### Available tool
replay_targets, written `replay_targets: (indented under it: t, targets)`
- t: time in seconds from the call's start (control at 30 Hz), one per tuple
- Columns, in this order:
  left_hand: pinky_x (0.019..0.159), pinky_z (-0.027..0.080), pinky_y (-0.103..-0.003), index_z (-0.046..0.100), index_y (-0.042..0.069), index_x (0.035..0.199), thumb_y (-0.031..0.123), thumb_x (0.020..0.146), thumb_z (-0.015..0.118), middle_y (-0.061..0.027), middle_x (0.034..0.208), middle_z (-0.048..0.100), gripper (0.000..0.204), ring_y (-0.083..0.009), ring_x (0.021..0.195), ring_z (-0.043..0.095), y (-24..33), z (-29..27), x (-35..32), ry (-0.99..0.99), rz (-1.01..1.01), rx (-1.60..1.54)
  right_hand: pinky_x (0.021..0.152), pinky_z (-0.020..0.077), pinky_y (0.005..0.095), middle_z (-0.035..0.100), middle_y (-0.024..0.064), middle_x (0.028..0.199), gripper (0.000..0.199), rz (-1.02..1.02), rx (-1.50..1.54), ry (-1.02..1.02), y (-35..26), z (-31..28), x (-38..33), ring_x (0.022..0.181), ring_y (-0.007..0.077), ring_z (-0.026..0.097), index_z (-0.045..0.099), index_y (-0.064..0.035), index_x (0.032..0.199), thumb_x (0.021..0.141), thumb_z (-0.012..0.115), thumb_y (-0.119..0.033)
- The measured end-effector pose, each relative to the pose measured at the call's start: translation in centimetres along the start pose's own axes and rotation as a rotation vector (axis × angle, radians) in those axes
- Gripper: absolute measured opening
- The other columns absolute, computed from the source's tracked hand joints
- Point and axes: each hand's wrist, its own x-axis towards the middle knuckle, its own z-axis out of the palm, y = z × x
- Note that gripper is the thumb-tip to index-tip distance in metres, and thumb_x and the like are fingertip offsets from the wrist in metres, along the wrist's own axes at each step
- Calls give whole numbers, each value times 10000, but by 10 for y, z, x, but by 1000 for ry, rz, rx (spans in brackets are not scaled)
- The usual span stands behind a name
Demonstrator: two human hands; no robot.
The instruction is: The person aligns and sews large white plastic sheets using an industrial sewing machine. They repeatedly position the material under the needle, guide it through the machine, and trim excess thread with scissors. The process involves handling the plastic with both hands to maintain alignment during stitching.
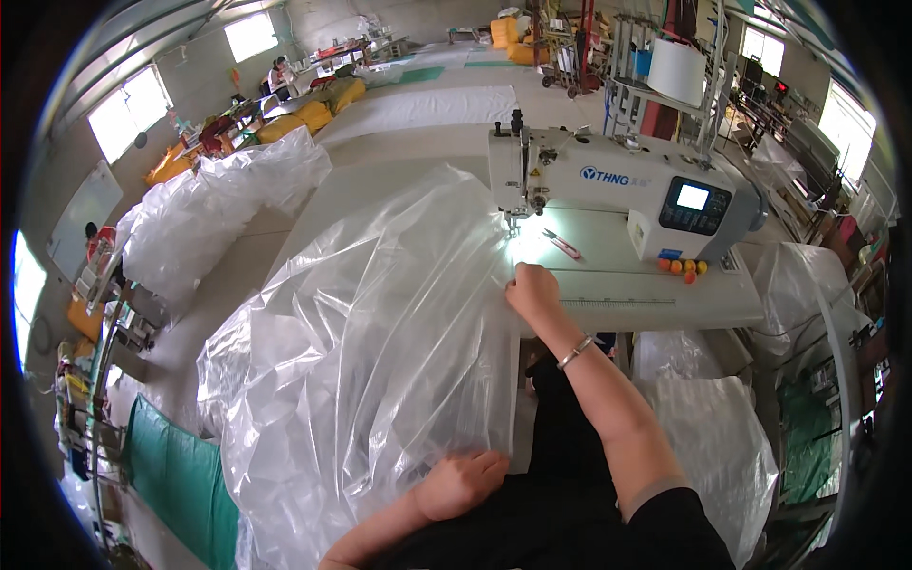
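Observation:
A large clear plastic sheet [370, 323] spreads in wrinkled folds over the sewing table's left side and hangs down toward my lap. Its right edge runs from beneath the white sewing machine's [570, 166] needle to my body. Just in front of the lit needle area, my right hand [534, 293] is closed on that edge; its fingertips are partly hidden. Lower down, close to my lap, my left hand [465, 483] is closed in a fist around the same sheet. Small pink-handled thread snips [564, 245] lie on the table to the right of the needle.
Several orange and yellow balls [682, 266] sit by the machine's base. A white thread cone [676, 71] stands behind it. More bunched plastic [223, 204] lies left of the table, and another pile [708, 437] is at my right. Green sheeting [176, 475] hangs at lower left.

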Motion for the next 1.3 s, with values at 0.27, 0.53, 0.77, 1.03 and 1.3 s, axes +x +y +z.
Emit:
replay_targets:
  t: [0.27, 0.53, 0.77, 1.03, 1.3]
  targets:
    - [471, 471, -338, 626, 23, 953, 54, 752, 673, -50, 685, 497, 209, -203, 550, 559, -37, 10, -9, 129, -60, -123, 656, 538, 418, 664, 179, 729, 113, 0, -100, -140, -11, 4, -9, 721, 338, 672, 626, -24, 819, 774, 632, -127]
    - [426, 445, -355, 641, 51, 895, 20, 753, 684, -53, 652, 522, 152, -236, 510, 560, -77, 16, 16, 175, -153, -29, 651, 532, 429, 660, 182, 732, 115, 33, -131, -128, 0, 13, 24, 716, 345, 667, 607, -22, 822, 790, 618, -132]
    - [430, 447, -361, 637, 55, 869, 17, 759, 683, -65, 649, 528, 125, -252, 512, 565, -107, 23, 40, 274, -179, -30, 634, 516, 452, 640, 186, 682, 80, 38, 22, -93, -5, 8, 19, 682, 361, 649, 608, -18, 799, 765, 600, -90]
    - [517, 483, -418, 618, 39, 882, 66, 834, 621, -104, 718, 572, 55, -321, 576, 590, -134, 32, 78, 300, -268, -188, 643, 516, 442, 635, 184, 670, 58, 24, -38, 13, 15, 32, 49, 675, 348, 648, 622, -29, 756, 756, 607, -85]
    - [583, 478, -402, 619, -17, 905, 38, 842, 611, -193, 747, 599, 84, -380, 669, 601, -150, 56, 107, 354, -374, -265, 690, 520, 416, 605, 201, 828, 63, 27, 23, 16, 4, 33, 52, 765, 344, 629, 649, 7, 776, 735, 621, -32]
